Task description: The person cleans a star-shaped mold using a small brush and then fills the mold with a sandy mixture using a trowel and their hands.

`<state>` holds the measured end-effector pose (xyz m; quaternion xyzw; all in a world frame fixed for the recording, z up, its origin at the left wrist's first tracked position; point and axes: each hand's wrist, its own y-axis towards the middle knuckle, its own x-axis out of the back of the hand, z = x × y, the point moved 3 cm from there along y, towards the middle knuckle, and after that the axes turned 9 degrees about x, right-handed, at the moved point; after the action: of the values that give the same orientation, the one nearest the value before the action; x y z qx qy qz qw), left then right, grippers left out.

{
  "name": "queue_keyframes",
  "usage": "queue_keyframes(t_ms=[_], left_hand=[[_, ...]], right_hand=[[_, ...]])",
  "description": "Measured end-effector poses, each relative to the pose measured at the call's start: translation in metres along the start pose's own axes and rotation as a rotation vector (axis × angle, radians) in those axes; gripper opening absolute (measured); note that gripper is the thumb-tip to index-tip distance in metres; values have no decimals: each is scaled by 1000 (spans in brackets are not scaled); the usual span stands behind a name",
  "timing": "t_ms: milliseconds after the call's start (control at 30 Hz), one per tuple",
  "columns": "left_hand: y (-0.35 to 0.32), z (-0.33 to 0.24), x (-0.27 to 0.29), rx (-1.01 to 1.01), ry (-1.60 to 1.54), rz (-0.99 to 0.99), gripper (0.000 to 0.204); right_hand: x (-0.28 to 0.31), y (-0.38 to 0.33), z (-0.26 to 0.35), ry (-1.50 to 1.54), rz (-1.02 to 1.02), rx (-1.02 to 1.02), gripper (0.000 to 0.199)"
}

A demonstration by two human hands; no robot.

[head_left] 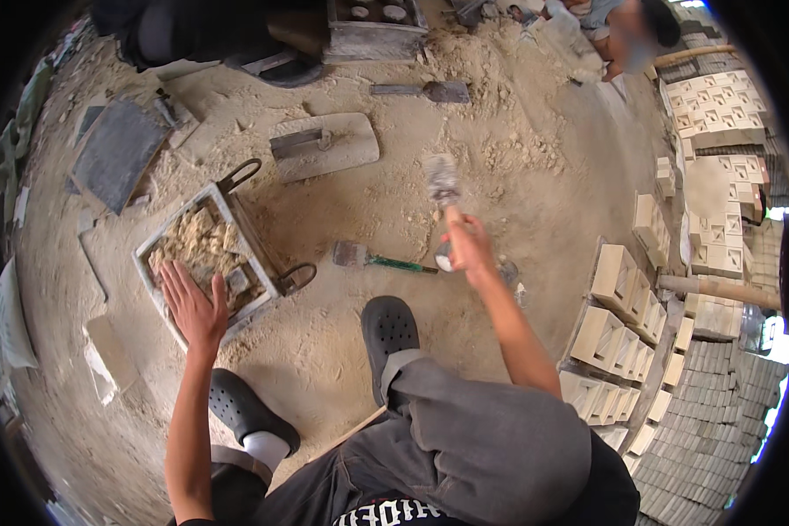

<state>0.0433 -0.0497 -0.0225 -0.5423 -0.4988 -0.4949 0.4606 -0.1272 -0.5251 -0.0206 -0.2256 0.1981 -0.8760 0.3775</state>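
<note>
A square metal mould point(252, 230) with looped handles stands on the floor at the left, holding crumbly tan clay point(199, 238). Over its near left part lies my left hand point(193, 307), palm down and fingers stretched out, touching the clay or rim. My right hand point(470, 248) is closed round the pale wooden handle of a brush point(443, 180), whose head points away and is smeared by motion. Below that hand, partly hidden, is a small round whitish thing point(444, 257). Between my hands, a green-handled flat brush point(384, 261) rests on the floor.
A plastering trowel point(324, 147) and a small shovel point(421, 91) lie farther off. Dark boards point(121, 153) are at left, a pale block point(107, 359) nearer. Notched tan blocks point(618, 342) line the right. Two other people are at the far side, near another mould point(377, 39).
</note>
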Motion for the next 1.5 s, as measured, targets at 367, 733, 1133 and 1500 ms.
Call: queue_keyframes(t_ms=[367,733,1133,1500], left_hand=[[26,-47,4,4,1,-72,81],[2,-96,15,-283,-95,261,104],[-16,48,11,-132,-78,-44,101],[-5,33,13,-220,42,78,112]], right_hand=[[108,261,51,169,-59,-129,30],[86,388,66,328,-200,39,33],[96,185,49,-34,-65,214,48],[-67,-23,33,-94,545,241,49]])
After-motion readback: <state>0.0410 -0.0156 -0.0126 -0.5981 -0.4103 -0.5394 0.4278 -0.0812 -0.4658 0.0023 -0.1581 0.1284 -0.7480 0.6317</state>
